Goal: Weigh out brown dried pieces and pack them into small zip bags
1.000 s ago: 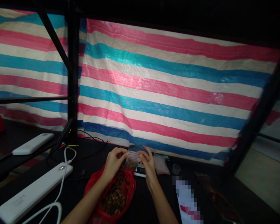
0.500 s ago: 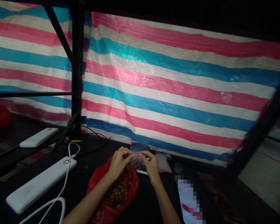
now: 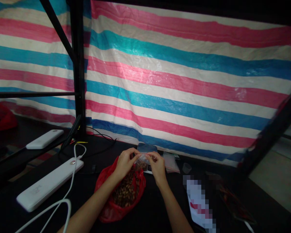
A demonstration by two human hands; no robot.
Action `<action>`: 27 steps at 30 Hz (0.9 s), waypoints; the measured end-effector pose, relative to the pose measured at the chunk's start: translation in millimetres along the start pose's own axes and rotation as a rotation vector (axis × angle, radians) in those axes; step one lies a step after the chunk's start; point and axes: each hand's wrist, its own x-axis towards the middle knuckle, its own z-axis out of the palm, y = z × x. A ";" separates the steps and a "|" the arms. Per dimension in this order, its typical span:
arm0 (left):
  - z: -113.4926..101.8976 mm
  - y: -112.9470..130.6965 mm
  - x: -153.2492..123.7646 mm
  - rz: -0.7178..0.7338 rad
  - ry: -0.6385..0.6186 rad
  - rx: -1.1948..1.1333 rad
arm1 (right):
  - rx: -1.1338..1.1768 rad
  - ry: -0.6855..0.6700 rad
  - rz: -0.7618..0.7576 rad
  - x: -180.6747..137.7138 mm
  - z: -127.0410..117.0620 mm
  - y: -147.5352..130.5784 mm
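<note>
Between fingers (image 3: 135, 158), clear bag (image 3: 142, 164) (part-full).

Dim overall; glare brightens the striped sheet (image 3: 145, 72) at upper centre, while the desk (image 3: 152, 207) and upper-right corner sink into near-black. Coarse pixelation covers the phone screen (image 3: 199, 202) at lower right; fine detail looks soft.

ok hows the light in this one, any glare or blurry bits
In the head view, bright glare washes the left-middle of the striped tarpaulin; in the head view, the black tabletop sits in deep shadow; in the head view, the clear bag between left hand and right hand looks soft, contents indistinct.
</note>
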 end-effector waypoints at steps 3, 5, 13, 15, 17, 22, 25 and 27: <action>1.3 -1.7 0.9 0.046 -0.028 -0.068 | -0.001 -0.028 -0.008 -1.5 -0.4 -1.5; 1.1 -1.0 1.0 0.076 -0.052 -0.087 | 0.005 -0.053 -0.022 -2.2 -0.7 -4.1; 0.0 5.3 -2.6 0.103 -0.095 0.026 | -0.074 -0.060 -0.065 -1.4 -2.5 -16.5; 0.2 5.8 -3.4 0.092 -0.092 0.057 | -0.100 -0.046 -0.040 -1.9 -1.7 -18.0; 0.1 6.0 -4.1 0.093 -0.091 0.070 | -0.099 -0.046 -0.019 -2.7 -0.2 -18.3; -1.4 3.6 -3.5 0.083 -0.028 -0.002 | 0.093 -0.059 0.036 -2.3 2.1 -14.0; -2.5 0.9 -1.7 0.010 0.007 -0.011 | 0.177 -0.053 0.075 -0.3 0.6 -9.1; -3.0 -0.1 -1.1 -0.036 0.031 0.027 | 0.160 -0.019 0.087 0.1 0.0 -6.2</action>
